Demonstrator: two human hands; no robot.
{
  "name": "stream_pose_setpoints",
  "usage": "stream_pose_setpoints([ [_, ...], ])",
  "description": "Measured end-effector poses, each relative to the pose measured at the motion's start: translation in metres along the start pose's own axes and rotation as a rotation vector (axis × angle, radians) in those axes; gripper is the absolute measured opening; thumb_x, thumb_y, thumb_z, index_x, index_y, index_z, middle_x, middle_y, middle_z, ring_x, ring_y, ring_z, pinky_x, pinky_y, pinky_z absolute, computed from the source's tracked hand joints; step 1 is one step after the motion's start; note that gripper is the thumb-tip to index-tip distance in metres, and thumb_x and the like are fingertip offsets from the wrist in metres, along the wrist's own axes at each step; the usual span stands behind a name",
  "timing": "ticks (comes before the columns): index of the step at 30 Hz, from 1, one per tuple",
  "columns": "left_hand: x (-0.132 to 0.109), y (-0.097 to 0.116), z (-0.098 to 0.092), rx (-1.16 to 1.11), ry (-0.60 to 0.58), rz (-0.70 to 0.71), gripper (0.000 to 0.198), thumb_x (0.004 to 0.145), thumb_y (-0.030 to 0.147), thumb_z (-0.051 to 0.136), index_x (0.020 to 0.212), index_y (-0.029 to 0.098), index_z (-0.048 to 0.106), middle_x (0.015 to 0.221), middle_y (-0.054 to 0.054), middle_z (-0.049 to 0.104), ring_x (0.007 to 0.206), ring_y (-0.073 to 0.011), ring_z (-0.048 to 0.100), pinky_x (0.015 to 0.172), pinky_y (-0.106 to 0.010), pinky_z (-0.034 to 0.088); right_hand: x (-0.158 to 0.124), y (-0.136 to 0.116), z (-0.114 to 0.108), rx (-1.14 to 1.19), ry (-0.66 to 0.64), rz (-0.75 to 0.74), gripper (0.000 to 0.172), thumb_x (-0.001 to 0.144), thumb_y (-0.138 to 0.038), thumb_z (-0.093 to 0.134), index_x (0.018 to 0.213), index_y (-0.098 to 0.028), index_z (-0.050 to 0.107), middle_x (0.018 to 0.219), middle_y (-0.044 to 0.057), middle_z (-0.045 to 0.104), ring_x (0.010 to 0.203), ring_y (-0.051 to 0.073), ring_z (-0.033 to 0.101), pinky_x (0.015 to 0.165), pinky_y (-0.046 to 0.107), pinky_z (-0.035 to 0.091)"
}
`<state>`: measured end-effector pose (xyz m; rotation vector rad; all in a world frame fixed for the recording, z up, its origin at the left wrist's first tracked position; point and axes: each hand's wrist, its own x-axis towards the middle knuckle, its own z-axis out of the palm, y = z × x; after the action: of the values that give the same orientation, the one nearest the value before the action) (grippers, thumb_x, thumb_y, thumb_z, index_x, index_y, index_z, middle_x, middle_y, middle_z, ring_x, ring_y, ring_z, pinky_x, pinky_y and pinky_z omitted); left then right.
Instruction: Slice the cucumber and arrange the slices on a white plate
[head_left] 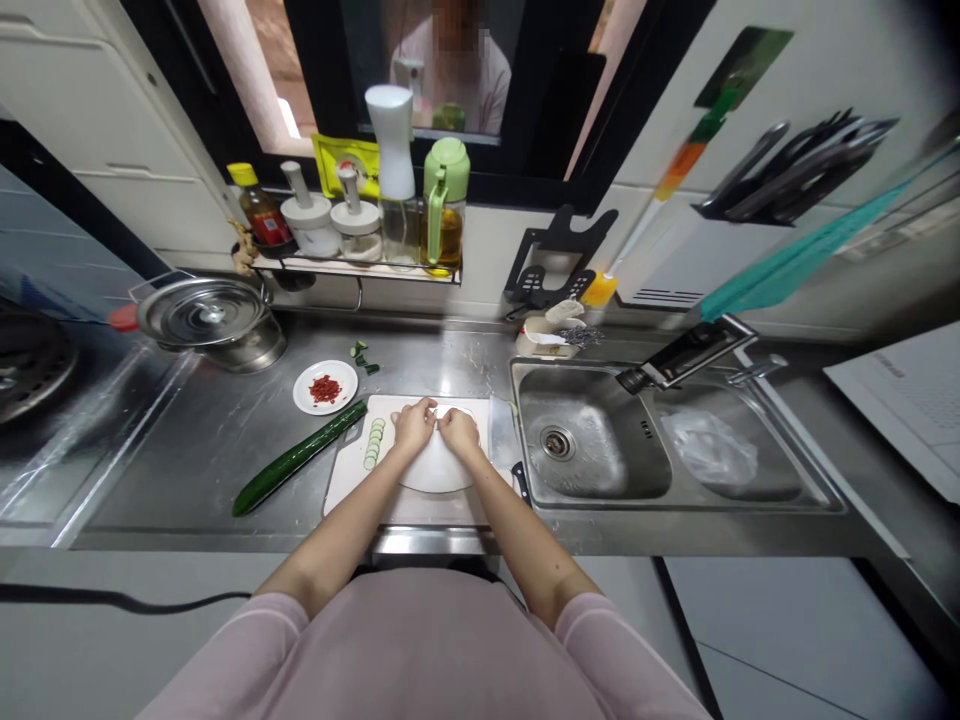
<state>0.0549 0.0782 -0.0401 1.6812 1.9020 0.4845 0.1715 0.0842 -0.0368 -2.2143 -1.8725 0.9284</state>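
Observation:
My left hand [415, 425] and my right hand [458, 429] are close together over a white plate [437, 472], which rests on a white cutting board [349, 492]. The fingers of both hands are pinched near the plate's far part; what they hold is too small to make out. Several cucumber slices [373, 445] lie in a row on the board, left of the plate. A long cucumber [296, 460] lies on the counter beside the board. A knife with a black handle [520, 483] is at the board's right edge. Chopped red pieces [325, 389] sit on a small white plate [301, 393].
A lidded steel pot [251, 345] stands at the back left. Green scraps [364, 358] lie behind the board. A shelf [360, 267] holds bottles and jars. On the right is a double sink [600, 482] with a faucet [686, 352] and a plastic bag [709, 447].

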Motion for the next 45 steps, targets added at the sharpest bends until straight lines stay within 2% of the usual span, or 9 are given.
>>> stream_pose_setpoints([
  [6,-0.002,-0.001,0.003,0.081,0.042,0.066,0.029,0.085,0.022,0.054,0.112,0.027,0.062,0.103,-0.005,0.07,0.107,-0.0264,0.054,0.092,-0.042,0.03,-0.005,-0.005,-0.005,-0.093,0.001,-0.013,0.024,0.092,-0.028,0.047,0.107,-0.019,0.062,0.101,0.01,0.07,0.094,0.021,0.064,0.07,0.026,0.04],
  [18,-0.002,-0.004,-0.001,0.134,0.074,0.052,0.019,0.088,0.03,0.053,0.101,0.025,0.067,0.11,-0.008,0.066,0.11,-0.0275,0.05,0.093,-0.042,0.03,-0.03,-0.001,0.0,-0.239,0.025,-0.147,0.028,0.098,-0.028,0.034,0.119,-0.024,0.053,0.108,0.007,0.069,0.096,0.02,0.064,0.075,0.028,0.04],
  [33,0.001,-0.003,-0.001,0.106,0.06,0.107,0.023,0.09,0.031,0.051,0.104,0.028,0.069,0.11,-0.008,0.065,0.11,-0.0274,0.048,0.094,-0.043,0.029,-0.027,-0.001,0.002,-0.273,0.031,-0.158,0.029,0.1,-0.03,0.033,0.119,-0.024,0.054,0.107,0.008,0.068,0.094,0.019,0.065,0.077,0.027,0.041],
  [38,0.003,-0.004,-0.002,0.139,0.072,0.131,0.029,0.09,0.032,0.051,0.115,0.029,0.067,0.117,-0.009,0.062,0.114,-0.0277,0.046,0.096,-0.042,0.028,-0.027,-0.002,0.001,-0.283,0.035,-0.162,0.029,0.1,-0.032,0.033,0.119,-0.024,0.054,0.106,0.007,0.068,0.095,0.02,0.065,0.076,0.028,0.041],
  [42,0.004,-0.004,-0.004,0.183,0.063,0.153,0.029,0.09,0.033,0.052,0.115,0.03,0.067,0.124,-0.009,0.06,0.117,-0.0285,0.043,0.097,-0.044,0.026,-0.027,-0.002,0.001,-0.289,0.031,-0.163,0.03,0.1,-0.032,0.033,0.12,-0.024,0.053,0.106,0.008,0.069,0.095,0.02,0.065,0.076,0.028,0.042],
  [45,0.005,-0.005,-0.006,0.184,0.039,0.159,0.03,0.091,0.034,0.051,0.115,0.03,0.067,0.121,-0.009,0.061,0.117,-0.029,0.043,0.097,-0.045,0.025,-0.027,-0.001,0.001,-0.292,0.034,-0.167,0.029,0.1,-0.032,0.033,0.119,-0.023,0.054,0.106,0.008,0.069,0.095,0.02,0.065,0.076,0.028,0.042],
])
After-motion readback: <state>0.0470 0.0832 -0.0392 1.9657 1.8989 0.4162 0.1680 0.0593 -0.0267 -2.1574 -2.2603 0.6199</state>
